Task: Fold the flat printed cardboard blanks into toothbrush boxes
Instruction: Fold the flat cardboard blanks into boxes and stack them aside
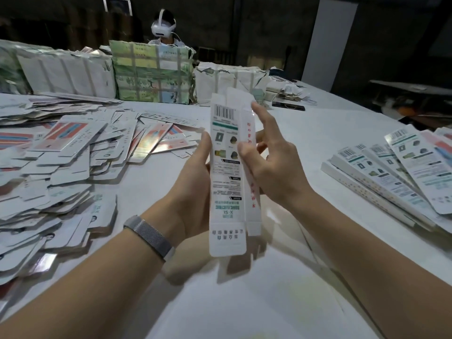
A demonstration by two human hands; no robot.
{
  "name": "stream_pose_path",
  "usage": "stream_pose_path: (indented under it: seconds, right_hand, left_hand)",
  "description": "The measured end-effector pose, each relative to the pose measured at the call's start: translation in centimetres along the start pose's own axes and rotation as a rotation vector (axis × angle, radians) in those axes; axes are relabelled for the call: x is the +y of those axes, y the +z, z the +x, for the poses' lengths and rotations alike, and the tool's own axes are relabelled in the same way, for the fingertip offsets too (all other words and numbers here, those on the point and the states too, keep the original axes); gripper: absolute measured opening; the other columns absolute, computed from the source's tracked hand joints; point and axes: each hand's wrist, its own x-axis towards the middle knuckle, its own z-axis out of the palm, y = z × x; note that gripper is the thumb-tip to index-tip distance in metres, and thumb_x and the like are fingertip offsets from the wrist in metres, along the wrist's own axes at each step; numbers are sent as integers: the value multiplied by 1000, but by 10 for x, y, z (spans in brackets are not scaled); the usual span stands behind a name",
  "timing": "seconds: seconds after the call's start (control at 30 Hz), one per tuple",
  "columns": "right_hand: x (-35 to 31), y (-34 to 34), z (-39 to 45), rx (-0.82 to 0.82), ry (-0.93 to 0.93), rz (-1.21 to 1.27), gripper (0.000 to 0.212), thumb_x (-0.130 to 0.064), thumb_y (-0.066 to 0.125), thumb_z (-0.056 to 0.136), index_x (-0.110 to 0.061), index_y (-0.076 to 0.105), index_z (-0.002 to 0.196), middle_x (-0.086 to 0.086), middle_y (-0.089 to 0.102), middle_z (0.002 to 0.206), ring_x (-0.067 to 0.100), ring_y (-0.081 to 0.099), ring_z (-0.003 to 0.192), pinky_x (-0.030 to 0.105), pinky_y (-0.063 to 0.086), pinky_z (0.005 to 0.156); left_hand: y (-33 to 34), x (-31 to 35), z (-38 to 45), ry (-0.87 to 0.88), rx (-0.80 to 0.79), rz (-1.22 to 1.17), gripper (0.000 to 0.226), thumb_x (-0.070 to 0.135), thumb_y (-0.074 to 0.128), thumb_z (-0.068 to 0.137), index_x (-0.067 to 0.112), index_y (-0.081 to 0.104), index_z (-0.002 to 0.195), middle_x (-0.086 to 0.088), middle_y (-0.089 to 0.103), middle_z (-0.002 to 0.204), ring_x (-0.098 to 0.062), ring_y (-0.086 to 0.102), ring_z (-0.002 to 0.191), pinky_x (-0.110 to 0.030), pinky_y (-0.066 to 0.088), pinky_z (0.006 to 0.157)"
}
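Two bare hands hold one printed cardboard blank (226,172) upright above the white table (305,148), centre of view. Left hand (193,192) grips its left edge, thumb on the printed face, remaining fingers hidden behind. Right hand (271,165) grasps the narrow side panel, thumb pressing its front, index finger extended near the upper end. Blank is partly opened, end flaps unfolded top and bottom.

Surroundings: loose heap of flat blanks (61,167) covers the table at left; a fanned row of formed boxes (396,177) lies at right. Wrapped, taped bundles (149,72) stand along the far edge, partly screening a second person wearing a white headset (163,26). A dark phone (288,105) lies beyond the held blank. A metal mesh band (151,237) sits on the left wrist.

Markings: barcode at the upper end; inverted teal lettering reads "X-S1" above "SONIC ELECTRIC". Red characters on the side panel are illegible.
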Motion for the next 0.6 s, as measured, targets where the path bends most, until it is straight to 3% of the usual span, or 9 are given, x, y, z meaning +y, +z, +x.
stream_pose_path:
  seconds: [0.1,0.23,0.33,0.4,0.5,0.6]
  right_hand:
    - [-1,-3,1,-8,-25,-56,55,-49,45,93,-58,26,144,-14,61,99,20,64,90,48,59,73]
    - [4,-12,7,41,-40,-95,42,-49,49,100,-48,46,141,-11,71,88,15,67,84,44,57,78]
    - [5,-14,8,35,-24,-72,29,-50,53,98,-44,55,127,-11,70,79,15,67,79,44,55,75]
    - [5,-16,9,49,4,-48,21,-53,52,98,-38,50,113,-4,71,76,21,68,74,46,55,71]
    - [4,-20,10,59,-18,-102,29,-56,48,98,-27,43,101,-1,71,74,28,67,66,49,55,62]
    - [2,-29,16,76,-73,-81,37,-50,44,101,-15,48,93,-2,67,73,27,64,57,49,54,53]
  left_hand:
    - [1,-1,-2,45,25,158,68,70,20,97,33,76,106,-14,76,100,-30,74,85,-40,60,68]
    - [1,-1,-3,73,19,325,72,67,18,98,17,67,118,-24,70,102,-38,68,90,-48,56,85]
    - [3,-2,-4,74,25,379,72,67,18,99,15,62,122,-23,68,98,-37,66,86,-47,55,84]
    - [3,-3,-3,73,10,413,70,68,19,98,18,62,120,-21,67,95,-34,65,83,-45,54,81]
    - [3,-2,-3,68,16,476,67,74,22,94,29,69,110,-17,69,93,-30,66,80,-44,53,80]
    - [1,1,-5,61,4,564,70,78,25,87,29,65,116,-14,70,94,-27,67,82,-45,53,83]
